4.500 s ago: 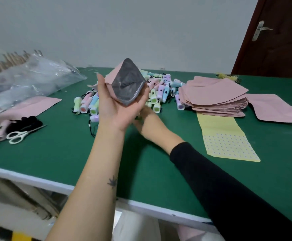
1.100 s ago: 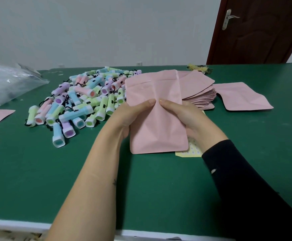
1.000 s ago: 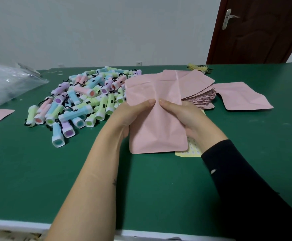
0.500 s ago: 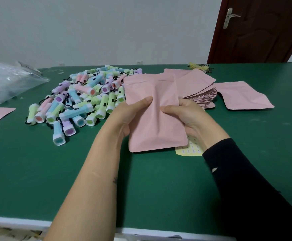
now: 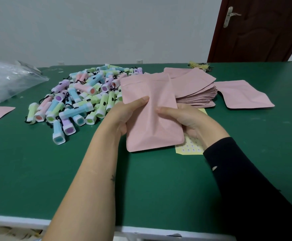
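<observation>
While both thumbs press its front, your left hand (image 5: 124, 115) and right hand (image 5: 185, 119) grip the pink zip pouch (image 5: 152, 119) between them, likely to flatten it.

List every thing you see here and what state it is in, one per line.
Pouch: held in both hands, creased.
Left hand: grips pouch's left side.
Right hand: grips pouch's right side.
Pouch stack: flat, fanned out.
Lone pouch: lies flat beside stack.
Torches: loose heap, on their sides.
Sticker sheet: flat, partly hidden by pouch.
Plastic bag: crumpled.
Door: shut.
</observation>
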`<move>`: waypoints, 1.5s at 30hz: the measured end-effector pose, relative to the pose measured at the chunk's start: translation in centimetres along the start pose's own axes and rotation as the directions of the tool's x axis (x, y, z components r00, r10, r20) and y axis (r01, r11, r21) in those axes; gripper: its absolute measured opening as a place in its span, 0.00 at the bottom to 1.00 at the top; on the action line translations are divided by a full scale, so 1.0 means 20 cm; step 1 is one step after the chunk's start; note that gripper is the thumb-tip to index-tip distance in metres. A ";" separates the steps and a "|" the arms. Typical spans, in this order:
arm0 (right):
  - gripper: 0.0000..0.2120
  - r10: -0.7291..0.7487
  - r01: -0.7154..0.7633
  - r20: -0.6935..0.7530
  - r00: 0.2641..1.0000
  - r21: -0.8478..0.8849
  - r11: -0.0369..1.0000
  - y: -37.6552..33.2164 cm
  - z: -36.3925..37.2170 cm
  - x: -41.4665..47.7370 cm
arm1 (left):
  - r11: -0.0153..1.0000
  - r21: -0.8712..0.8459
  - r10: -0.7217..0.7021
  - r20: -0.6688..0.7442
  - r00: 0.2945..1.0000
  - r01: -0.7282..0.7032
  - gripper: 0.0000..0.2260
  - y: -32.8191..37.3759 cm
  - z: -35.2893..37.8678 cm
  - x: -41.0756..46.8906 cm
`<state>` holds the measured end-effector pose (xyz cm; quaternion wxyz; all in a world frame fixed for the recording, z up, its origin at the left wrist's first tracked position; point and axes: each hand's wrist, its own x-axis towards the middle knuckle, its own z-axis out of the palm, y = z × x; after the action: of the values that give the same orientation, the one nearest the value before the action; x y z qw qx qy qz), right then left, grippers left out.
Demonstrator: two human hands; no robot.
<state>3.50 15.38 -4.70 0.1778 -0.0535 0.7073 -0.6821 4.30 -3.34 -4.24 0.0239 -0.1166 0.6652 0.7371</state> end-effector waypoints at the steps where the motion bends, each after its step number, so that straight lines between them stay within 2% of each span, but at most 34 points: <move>1: 0.15 -0.025 0.025 -0.013 1.000 0.026 0.999 0.00 0.00 0.00 | 0.999 0.033 0.000 0.015 1.000 -0.001 0.21 0.00 0.01 0.00; 6: 0.09 -0.070 0.079 -0.093 0.993 0.089 0.993 -0.01 0.02 -0.01 | 0.996 0.070 0.052 0.059 0.997 -0.056 0.18 -0.01 0.06 -0.02; 12: 0.10 -0.071 0.084 -0.131 0.989 0.091 0.992 -0.02 0.05 -0.01 | 0.996 0.075 0.055 -0.015 0.998 -0.054 0.19 -0.01 0.09 -0.04; 18: 0.14 -0.049 0.061 -0.129 0.990 0.092 0.994 -0.03 0.07 -0.01 | 0.998 0.070 0.005 -0.038 0.999 -0.003 0.11 0.00 0.11 -0.05; 21: 0.21 -0.009 0.021 -0.134 0.991 0.089 0.996 -0.04 0.07 -0.01 | 0.996 0.093 0.000 -0.040 0.999 0.004 0.09 0.00 0.11 -0.06; 24: 0.26 0.038 -0.028 -0.135 0.990 0.077 0.997 -0.04 0.08 -0.01 | 0.996 0.085 -0.003 -0.037 0.999 0.006 0.02 0.00 0.13 -0.06; 26: 0.25 0.050 -0.040 -0.129 0.990 0.078 0.996 -0.04 0.08 -0.01 | 0.996 0.085 0.006 -0.037 0.999 -0.002 0.07 -0.01 0.13 -0.06; 29: 0.23 0.052 -0.043 -0.139 0.989 0.065 0.997 -0.04 0.06 0.00 | 0.998 0.065 0.025 -0.032 0.999 -0.023 0.02 -0.01 0.13 -0.06; 36: 0.12 0.102 -0.092 -0.119 0.988 0.085 0.992 -0.03 0.05 0.00 | 0.996 0.063 0.058 -0.015 0.998 -0.057 0.03 -0.02 0.13 -0.06; 42: 0.16 0.108 -0.097 -0.135 0.985 0.089 0.991 -0.03 0.04 0.01 | 0.976 0.132 0.178 -0.017 0.984 -0.174 0.05 -0.02 0.12 -0.06; 45: 0.26 0.103 -0.082 -0.180 0.978 0.120 0.989 -0.03 0.04 0.02 | 0.970 0.139 0.206 -0.021 0.978 -0.201 0.05 -0.02 0.14 -0.07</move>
<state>3.30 14.47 -4.16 0.1453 0.0536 0.6832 -0.7136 5.26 -0.45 -4.09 -0.0554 -0.0588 0.7226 0.6865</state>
